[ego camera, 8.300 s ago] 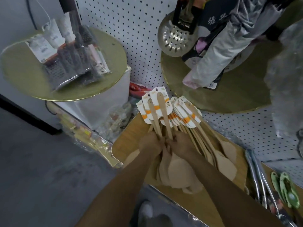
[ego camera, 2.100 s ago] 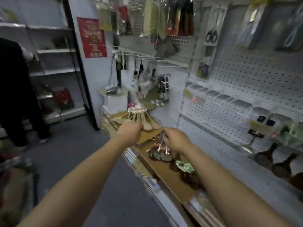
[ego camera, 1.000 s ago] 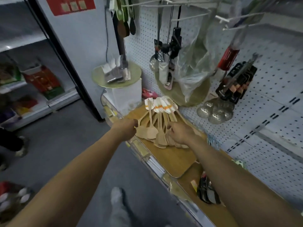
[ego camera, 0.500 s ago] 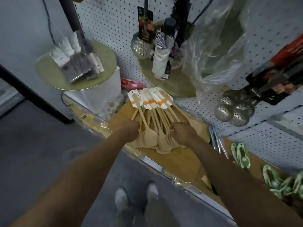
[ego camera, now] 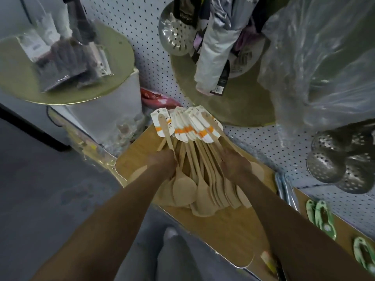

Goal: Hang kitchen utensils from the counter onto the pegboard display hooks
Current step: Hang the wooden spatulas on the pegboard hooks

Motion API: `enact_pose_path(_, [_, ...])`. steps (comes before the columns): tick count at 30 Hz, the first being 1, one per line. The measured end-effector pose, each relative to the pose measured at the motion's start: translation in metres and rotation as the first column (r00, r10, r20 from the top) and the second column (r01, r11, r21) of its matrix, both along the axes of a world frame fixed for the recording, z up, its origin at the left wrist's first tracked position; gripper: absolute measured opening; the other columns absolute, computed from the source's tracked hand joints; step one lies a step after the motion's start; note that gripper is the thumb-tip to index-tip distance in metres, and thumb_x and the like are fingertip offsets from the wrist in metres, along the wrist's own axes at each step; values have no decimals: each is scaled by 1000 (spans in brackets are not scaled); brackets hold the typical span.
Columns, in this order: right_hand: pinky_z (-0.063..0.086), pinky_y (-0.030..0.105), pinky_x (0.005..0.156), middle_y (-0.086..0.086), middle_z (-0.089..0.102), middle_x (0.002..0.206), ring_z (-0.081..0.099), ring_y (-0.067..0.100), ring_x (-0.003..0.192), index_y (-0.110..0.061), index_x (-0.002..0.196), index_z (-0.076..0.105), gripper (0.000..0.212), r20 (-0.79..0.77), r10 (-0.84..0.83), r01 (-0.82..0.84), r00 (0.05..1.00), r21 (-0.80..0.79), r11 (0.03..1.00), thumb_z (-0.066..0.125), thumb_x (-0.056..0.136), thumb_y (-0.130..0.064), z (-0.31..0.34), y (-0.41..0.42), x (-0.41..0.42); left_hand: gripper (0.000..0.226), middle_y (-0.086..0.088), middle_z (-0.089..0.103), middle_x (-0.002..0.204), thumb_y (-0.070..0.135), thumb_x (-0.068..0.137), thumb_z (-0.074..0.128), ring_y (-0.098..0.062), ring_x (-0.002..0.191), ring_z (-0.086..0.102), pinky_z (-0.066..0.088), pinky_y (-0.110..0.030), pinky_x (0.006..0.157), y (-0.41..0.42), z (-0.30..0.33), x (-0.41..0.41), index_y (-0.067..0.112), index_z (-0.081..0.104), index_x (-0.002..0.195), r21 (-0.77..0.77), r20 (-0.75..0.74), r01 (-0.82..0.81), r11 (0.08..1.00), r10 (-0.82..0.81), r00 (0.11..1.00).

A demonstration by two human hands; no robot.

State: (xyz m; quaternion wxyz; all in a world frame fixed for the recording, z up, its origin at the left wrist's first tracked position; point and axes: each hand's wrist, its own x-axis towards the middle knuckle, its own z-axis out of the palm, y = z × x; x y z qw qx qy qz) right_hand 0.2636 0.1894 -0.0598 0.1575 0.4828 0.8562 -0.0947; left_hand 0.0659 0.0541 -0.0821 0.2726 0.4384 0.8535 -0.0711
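Note:
Several wooden spatulas with white and orange card labels lie fanned on the wooden counter, handles pointing at the pegboard. My left hand grips the leftmost spatula by its handle at the left side of the pile. My right hand holds the handles on the right side of the bundle. The fingers of both hands are hidden under the backs of the hands.
A round gold board with packaged graters stands on a white box at the left. Perforated metal skimmers, a plastic bag and a round board hang on the pegboard. Green peelers and metal tongs lie on the counter at right.
The view has swung down and closer to the counter. Both hands have closed in on the spatula pile, the left now on the leftmost handle.

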Motion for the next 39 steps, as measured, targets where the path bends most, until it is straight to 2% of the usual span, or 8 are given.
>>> enact_pose_path(3, [56,35,71,8,72,104,72,27,91,-15,114,63,18,91,-10,-2,996,128,992,55,98,-16,-11,6,-5,26,3,61,80,48,97,51,-22,75,60,51,-32,70,12,-20,4,24,63,96,29,39,-174,984,173,984])
enact_pose_path(9, [45,29,59,6,72,98,73,24,86,-13,110,64,16,138,21,-46,990,179,983,60,95,-11,-12,9,-8,20,3,64,83,40,90,62,-22,78,66,54,-32,69,14,-32,6,20,65,94,70,233,-478,875,452,861])
enact_pose_path(16, [53,33,74,1,64,90,65,26,87,-23,110,55,19,-210,-24,-17,977,-195,981,59,91,-26,23,-2,-16,17,-5,68,87,30,83,65,-28,79,69,62,-44,74,-26,-3,-8,18,61,95,110,455,-672,732,564,689])
enact_pose_path(20, [34,25,54,3,65,95,59,19,85,-17,96,59,6,-250,-176,73,952,-373,925,62,93,-21,52,-24,-32,19,-9,73,88,22,80,71,-32,79,73,64,-48,69,-54,32,-17,19,68,99,131,575,-758,639,574,583])
enact_pose_path(23, [51,28,57,8,67,97,68,25,75,-17,88,60,3,-304,-280,113,910,-469,876,62,91,-18,64,-43,-44,16,-14,74,86,16,82,76,-36,76,74,64,-50,63,-75,60,-21,18,69,97,108,636,-806,582,583,506])
enact_pose_path(28, [62,49,73,6,68,87,70,27,79,-19,82,57,9,-384,-307,101,871,-472,876,65,87,-19,90,-71,-54,17,-7,77,79,23,81,79,-31,68,75,64,-45,57,-107,87,-32,25,65,91,165,618,-767,621,541,571])
enact_pose_path(34, [62,49,71,12,70,89,72,28,74,-11,94,62,9,-430,-352,121,831,-479,870,62,94,-20,122,-120,-36,19,-12,76,82,15,86,77,-31,61,73,50,-30,47,-148,123,-26,16,59,88,242,663,-680,692,394,636])
enact_pose_path(39, [59,47,80,6,69,93,68,29,86,-20,95,61,4,-477,-339,129,811,-419,899,60,96,-23,148,-170,-7,14,-22,70,87,0,92,69,-23,57,63,41,-16,37,-185,162,-2,1,55,95,302,708,-582,755,231,667])
